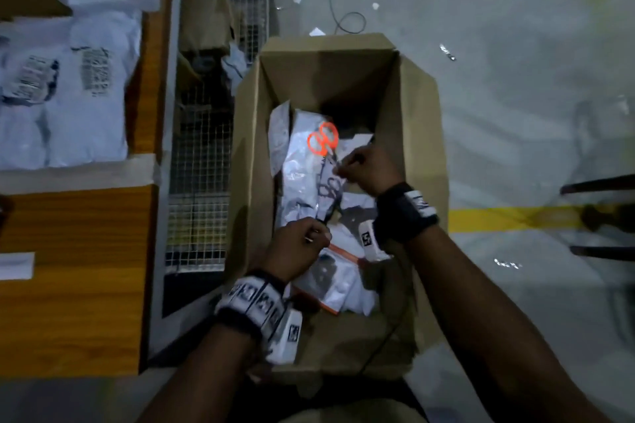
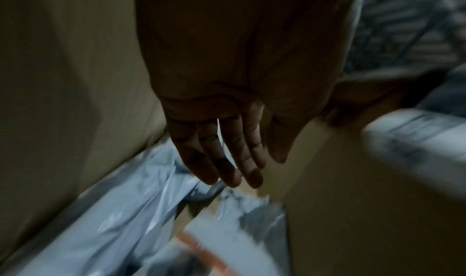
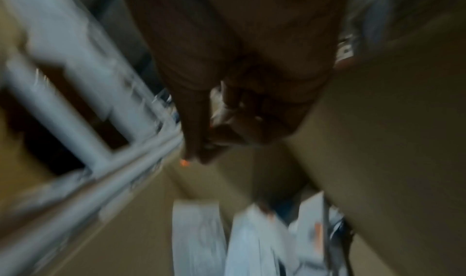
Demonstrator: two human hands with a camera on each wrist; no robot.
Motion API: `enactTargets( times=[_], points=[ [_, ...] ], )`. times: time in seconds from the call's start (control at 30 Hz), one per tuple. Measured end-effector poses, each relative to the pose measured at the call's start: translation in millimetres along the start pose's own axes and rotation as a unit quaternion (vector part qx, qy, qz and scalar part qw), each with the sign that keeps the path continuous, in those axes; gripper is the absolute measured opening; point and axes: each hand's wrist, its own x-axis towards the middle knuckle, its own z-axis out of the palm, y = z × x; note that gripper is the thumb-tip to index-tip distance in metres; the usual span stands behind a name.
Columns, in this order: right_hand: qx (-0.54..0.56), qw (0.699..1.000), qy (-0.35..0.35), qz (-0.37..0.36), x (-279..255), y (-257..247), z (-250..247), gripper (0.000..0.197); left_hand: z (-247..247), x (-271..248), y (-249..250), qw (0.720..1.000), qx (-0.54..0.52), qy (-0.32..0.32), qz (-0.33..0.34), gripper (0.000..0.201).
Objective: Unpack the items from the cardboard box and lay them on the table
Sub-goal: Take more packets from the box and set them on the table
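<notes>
Cardboard box: stands on the floor just beside the counter, flaps open, both hands inside it.
Scissors packet: clear plastic, orange-handled scissors inside, lying on top of the white mailers in the box.
Right hand: fingers curled, pinching the packet near the scissor blades; the right wrist view is blurred but shows the bent fingers and a speck of orange at their tips.
Left hand: at the near end of the packet; the left wrist view shows its fingers straight and close together, pointing down at the mailers, nothing in the palm.
Counter: wood-toned, with white labelled parcels on its far part.
Floor: grey, crossed by a yellow line.
</notes>
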Motion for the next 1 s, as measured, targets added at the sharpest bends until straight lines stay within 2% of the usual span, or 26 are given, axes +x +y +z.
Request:
enactTargets(
  times=[0.07, 0.13, 0.2, 0.27, 0.37, 0.43, 0.53, 0.7, 0.77, 0.83, 0.93, 1.0],
  points=[
    [0.119, 0.992, 0.051, 0.002, -35, -3, -49, 0.012, 28, 31, -17, 0.995, 0.082, -0.039, -0.042, 0.023],
    [0.176, 0.978, 0.114, 0.015, -70, 2, -93, 0.014, 49, 56, -37, 0.981, 0.163, -0.067, -0.082, 0.04],
    [0.19, 0.968, 0.165, 0.022, -102, 18, -127, 0.014, 63, 73, -57, 0.966, 0.22, -0.102, -0.094, 0.067],
    [0.193, 0.961, 0.194, 0.042, -134, 42, -149, 0.012, 72, 81, -73, 0.958, 0.249, -0.104, -0.097, 0.087],
    [0.199, 0.951, 0.222, 0.085, -174, 79, -158, 0.007, 79, 82, -84, 0.959, 0.254, -0.082, -0.094, 0.091],
    [0.205, 0.947, 0.22, 0.108, -192, 93, -146, 0.006, 85, 78, -87, 0.957, 0.243, -0.11, -0.113, 0.083],
    [0.23, 0.946, 0.196, 0.12, -203, 94, -122, 0.005, 87, 71, -87, 0.955, 0.239, -0.135, -0.11, 0.053],
    [0.258, 0.948, 0.168, 0.086, -194, 72, -99, 0.013, 63, 55, -55, 0.983, 0.145, -0.082, -0.08, 0.028],
    [0.275, 0.945, 0.166, 0.067, -189, 56, -87, 0.014, 42, 39, -37, 0.993, 0.089, -0.051, -0.057, 0.012],
    [0.291, 0.943, 0.154, 0.053, -184, 37, -73, 0.011, 15, 17, -24, 1.0, -0.005, 0.0, -0.026, 0.013],
    [0.296, 0.948, 0.112, 0.019, -178, -1, -48, 0.015, -35, -31, -5, 0.983, -0.154, 0.101, 0.024, 0.01],
    [0.298, 0.951, 0.086, -0.01, -179, -32, -32, 0.018, -72, -73, 6, 0.964, -0.198, 0.157, 0.08, 0.009]
  ],
)
